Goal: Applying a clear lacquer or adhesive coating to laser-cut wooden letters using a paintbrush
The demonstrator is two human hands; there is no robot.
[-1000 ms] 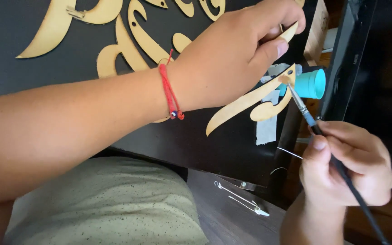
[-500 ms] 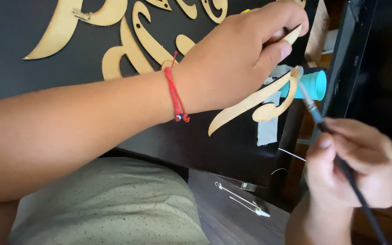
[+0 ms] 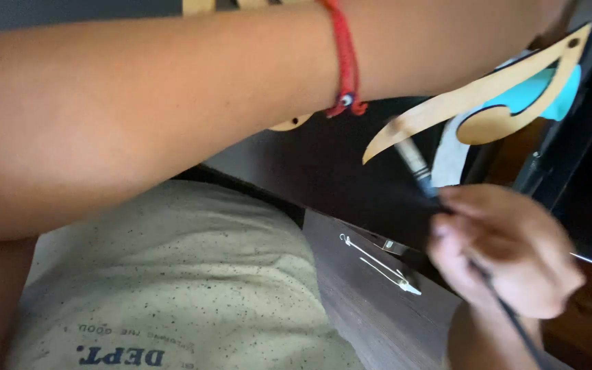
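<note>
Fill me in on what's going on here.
A person is painting a wooden cutout. The right hand grips a thin paintbrush, its tip up by the cutout's pointed lower end. The left forearm, with a red string bracelet, reaches across the dark board; the left hand itself is out of view.

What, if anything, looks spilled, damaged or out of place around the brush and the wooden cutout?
Nothing stands out. The right hand grips a paintbrush, its tip at the pointed end of the wooden cutout; a turquoise cup sits behind the cutout. No spill or break shows, though motion blur hides fine detail.
</note>
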